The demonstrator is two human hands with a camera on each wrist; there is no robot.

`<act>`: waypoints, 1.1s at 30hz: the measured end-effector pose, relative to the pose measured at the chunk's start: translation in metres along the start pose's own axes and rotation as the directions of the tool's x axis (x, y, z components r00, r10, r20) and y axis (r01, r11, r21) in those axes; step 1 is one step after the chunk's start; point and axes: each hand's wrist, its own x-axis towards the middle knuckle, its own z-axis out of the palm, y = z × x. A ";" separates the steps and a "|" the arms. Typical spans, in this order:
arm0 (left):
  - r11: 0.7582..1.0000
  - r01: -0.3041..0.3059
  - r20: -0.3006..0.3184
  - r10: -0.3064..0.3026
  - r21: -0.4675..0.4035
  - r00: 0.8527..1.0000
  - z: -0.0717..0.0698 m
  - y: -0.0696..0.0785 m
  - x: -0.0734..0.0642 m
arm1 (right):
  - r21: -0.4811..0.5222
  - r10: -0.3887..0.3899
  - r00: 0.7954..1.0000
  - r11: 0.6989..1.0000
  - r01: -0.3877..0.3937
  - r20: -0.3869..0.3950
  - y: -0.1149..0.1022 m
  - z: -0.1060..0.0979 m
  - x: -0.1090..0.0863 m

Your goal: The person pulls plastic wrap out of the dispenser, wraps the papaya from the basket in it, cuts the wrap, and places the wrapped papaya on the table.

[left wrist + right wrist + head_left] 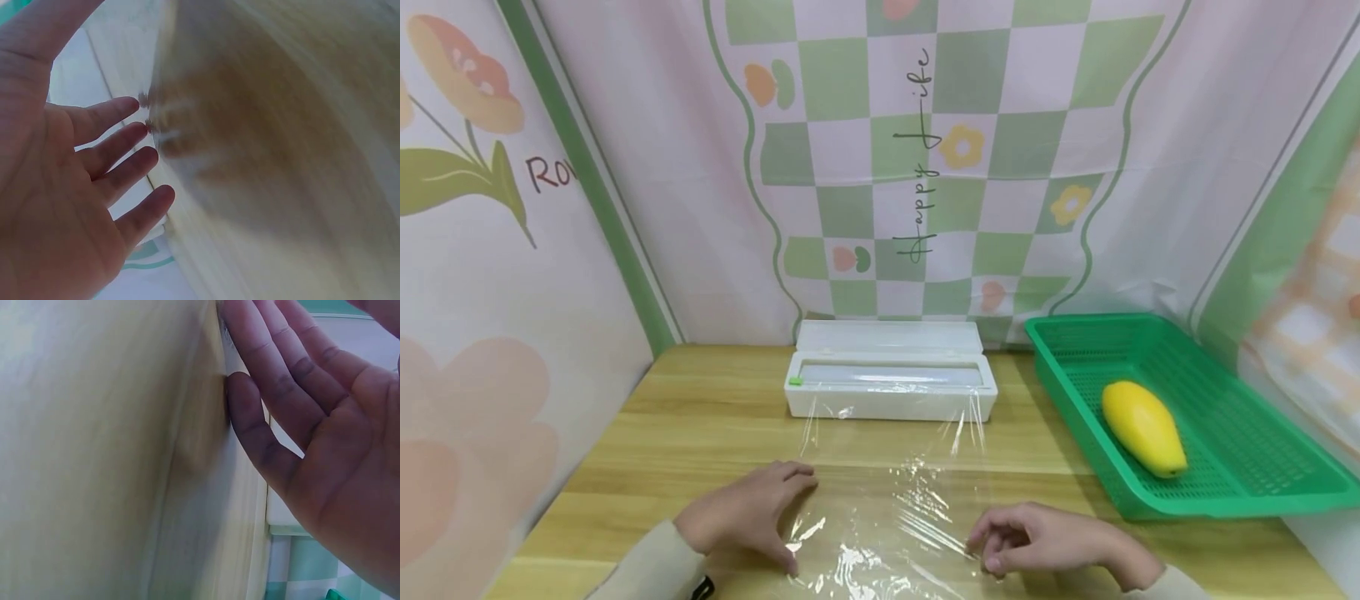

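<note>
A sheet of clear plastic wrap stretches from a white wrap dispenser toward me and lies over the wooden table, glossy and creased. At the sheet's left edge is my left hand, its fingers spread and thumb apart; in the left wrist view the fingertips reach the table surface and the palm holds nothing. My right hand rests at the sheet's right edge, fingers loosely bent. Seen from the right wrist, its fingertips touch down at the surface. The dispenser's lid stands raised, with a roll inside.
To the right, a green plastic basket holds a yellow papaya-like fruit. Behind the wooden table hangs a patterned curtain. A green slider sits at the dispenser's left end.
</note>
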 end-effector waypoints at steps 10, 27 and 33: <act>1.000 -0.005 -0.009 0.005 -0.013 1.000 0.000 0.002 -0.001 | -0.187 0.012 0.993 0.982 -0.035 -0.120 -0.022 -0.018 -0.009; 0.989 -0.038 -0.043 0.032 -0.146 0.999 -0.005 -0.012 -0.006 | -0.457 0.242 0.827 0.738 -0.497 -0.508 -0.116 -0.131 -0.059; 0.995 -0.056 -0.072 0.050 -0.083 0.996 -0.004 -0.018 -0.007 | -0.451 0.300 0.789 0.689 -0.568 -0.536 -0.101 -0.167 -0.081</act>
